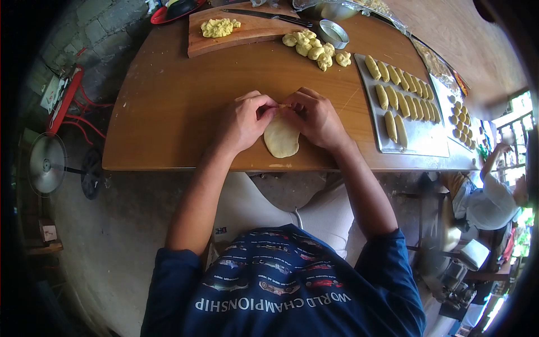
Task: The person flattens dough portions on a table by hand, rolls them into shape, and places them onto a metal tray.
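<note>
A flattened oval piece of dough (282, 139) lies on the wooden table close to its front edge. My left hand (249, 119) pinches its far end from the left, thumb and fingertips pressed together. From the other side my right hand (318, 119) pinches that same end, where the dough looks folded or rolled over. The near part of the dough rests flat and untouched. Beyond my hands sits a cluster of small dough lumps (309, 46), next to a round metal tin (333, 33).
A wooden board (247, 35) at the back carries a yellow mound (219, 27) and a long knife (269, 15). To the right, a metal tray (412, 137) holds rows of rolled dough sticks. Another tray (446, 90) holds small rounds. Another person (491, 205) is at far right.
</note>
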{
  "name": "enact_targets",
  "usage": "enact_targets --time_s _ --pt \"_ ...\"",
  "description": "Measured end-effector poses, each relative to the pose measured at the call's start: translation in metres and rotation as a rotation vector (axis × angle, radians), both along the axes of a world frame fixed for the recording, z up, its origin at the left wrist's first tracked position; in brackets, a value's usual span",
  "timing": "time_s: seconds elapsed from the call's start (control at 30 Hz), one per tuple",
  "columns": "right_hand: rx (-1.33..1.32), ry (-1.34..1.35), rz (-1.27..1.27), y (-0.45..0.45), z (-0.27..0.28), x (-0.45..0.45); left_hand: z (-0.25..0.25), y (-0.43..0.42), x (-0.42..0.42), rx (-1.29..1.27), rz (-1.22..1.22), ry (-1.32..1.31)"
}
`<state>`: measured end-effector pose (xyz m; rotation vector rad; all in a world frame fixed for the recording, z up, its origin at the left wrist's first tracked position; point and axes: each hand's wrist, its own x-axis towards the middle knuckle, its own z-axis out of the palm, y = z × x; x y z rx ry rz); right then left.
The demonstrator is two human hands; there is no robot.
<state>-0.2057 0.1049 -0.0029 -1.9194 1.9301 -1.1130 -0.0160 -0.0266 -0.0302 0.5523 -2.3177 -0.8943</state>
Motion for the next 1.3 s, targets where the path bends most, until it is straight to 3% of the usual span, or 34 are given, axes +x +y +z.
enact_targets --time_s 0.27,0.37,0.5,0.57,0.83,0.9,0.97,1.03,1.1,1.17,1.27,1.3 --pt "-0.106 -0.036 -0.092 0.017 0.003 -0.009 0.005 0.003 -0.001 0.048 0.000 -0.005" --pt "-0.019 -0.250 -0.113 0.029 0.009 -0.015 0.012 0.007 -0.001 0.054 -0.013 -0.004" --pt "-0.029 -0.124 -0.085 0.041 0.008 -0.031 0.010 0.008 -0.003 0.074 -0.012 -0.037" --pt "-0.041 0.139 -0.065 0.051 0.008 -0.040 0.012 0.009 -0.002 0.086 0.006 -0.047" --pt "0.009 0.076 -0.327 0.106 0.037 -0.095 0.012 0.006 0.000 0.066 -0.027 -0.058" --pt "-0.003 0.273 -0.248 0.120 0.038 -0.099 0.012 0.008 0.000 0.063 -0.031 -0.061" --pt "0.064 0.373 -0.423 0.141 0.043 -0.130 0.013 0.009 -0.001 0.106 0.002 -0.071" --pt "0.014 0.196 -0.830 0.181 0.021 -0.262 0.015 0.009 -0.002 0.108 -0.002 -0.071" --pt "-0.243 0.537 -1.161 0.203 0.040 -0.275 0.016 0.011 0.001 0.113 -0.009 -0.071" --pt "-0.117 0.380 -1.002 0.201 0.032 -0.263 0.017 0.011 -0.001 0.080 0.011 -0.100" --pt "0.003 0.122 -1.038 0.200 0.039 -0.252 0.017 0.015 -0.004 0.112 -0.012 -0.111" --pt "0.050 0.175 -0.777 0.147 0.020 -0.178 0.015 0.015 -0.004 0.114 -0.016 -0.113"
